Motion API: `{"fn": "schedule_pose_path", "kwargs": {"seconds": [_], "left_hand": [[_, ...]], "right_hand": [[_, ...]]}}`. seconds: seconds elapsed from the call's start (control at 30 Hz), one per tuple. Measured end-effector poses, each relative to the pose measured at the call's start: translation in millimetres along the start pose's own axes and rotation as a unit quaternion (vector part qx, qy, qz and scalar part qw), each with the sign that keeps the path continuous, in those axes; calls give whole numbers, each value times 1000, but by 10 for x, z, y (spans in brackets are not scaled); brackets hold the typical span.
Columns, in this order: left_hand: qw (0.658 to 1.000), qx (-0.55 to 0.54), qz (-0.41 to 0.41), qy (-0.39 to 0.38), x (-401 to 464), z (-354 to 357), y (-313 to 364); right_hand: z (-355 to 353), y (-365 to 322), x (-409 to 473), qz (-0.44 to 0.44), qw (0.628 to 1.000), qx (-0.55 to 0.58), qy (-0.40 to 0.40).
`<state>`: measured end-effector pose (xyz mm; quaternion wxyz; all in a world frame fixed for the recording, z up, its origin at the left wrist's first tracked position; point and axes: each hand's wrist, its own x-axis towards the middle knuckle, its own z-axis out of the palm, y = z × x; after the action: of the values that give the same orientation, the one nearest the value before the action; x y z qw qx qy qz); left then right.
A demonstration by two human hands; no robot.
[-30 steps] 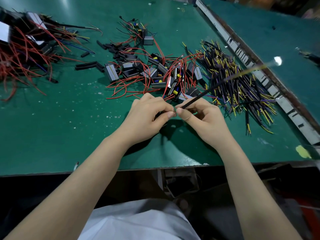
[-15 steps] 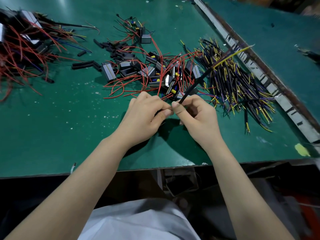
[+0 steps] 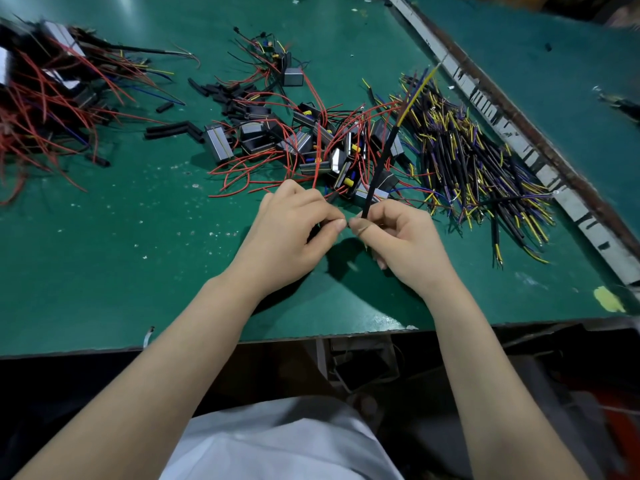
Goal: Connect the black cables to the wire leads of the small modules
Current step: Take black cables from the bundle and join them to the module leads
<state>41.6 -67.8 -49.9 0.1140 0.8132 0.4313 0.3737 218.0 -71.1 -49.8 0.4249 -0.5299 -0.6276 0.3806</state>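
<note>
An electronics assembly workshop. A green-matted tabletop (image 3: 104, 271) carries bulk parts sorted in heaps: small modules with red leads (image 3: 311, 150), a pile of black cables with yellow and blue cores (image 3: 467, 161), cut black sleeving pieces (image 3: 173, 128), and a further tangle of red-wired units (image 3: 45, 98) at the far edge.

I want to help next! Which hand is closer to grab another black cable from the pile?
Right hand: the black cable pile lies on its side, though it holds a black cable now.
</note>
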Motion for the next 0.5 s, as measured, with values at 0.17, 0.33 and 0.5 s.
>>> {"fn": "schedule_pose_path", "kwargs": {"seconds": [0.17, 0.33, 0.5], "left_hand": [[1000, -21, -21, -7, 20, 7, -15], [998, -35, -34, -25, 18, 2, 4], [997, -42, -21, -63, 26, 6, 30]], "right_hand": [[-15, -15, -14, -4, 998, 34, -44], [-51, -26, -20, -10, 996, 69, -61], [-30, -8, -22, -40, 997, 47, -46]]}}
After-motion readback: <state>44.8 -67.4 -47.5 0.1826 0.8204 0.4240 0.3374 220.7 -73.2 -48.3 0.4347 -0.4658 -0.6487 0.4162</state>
